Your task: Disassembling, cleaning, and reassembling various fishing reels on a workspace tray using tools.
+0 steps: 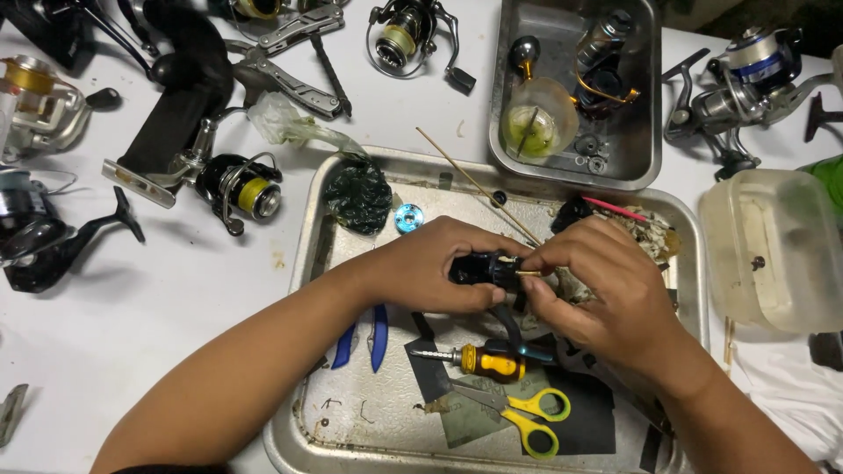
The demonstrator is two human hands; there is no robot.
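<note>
A small black reel part point(481, 268) is gripped in the curled left hand point(430, 268) above the metal tray point(307, 254); its thin brass pin point(527, 273) is pinched by the right hand point(597, 290).

A white table point(158, 298) is carrying two metal trays, a large one point(303, 263) near and a smaller one point(654, 132) behind. Fishing reels point(241, 189) are lying around them, pliers point(299, 61) at the back, a plastic tub point(773, 246) sitting right.
</note>
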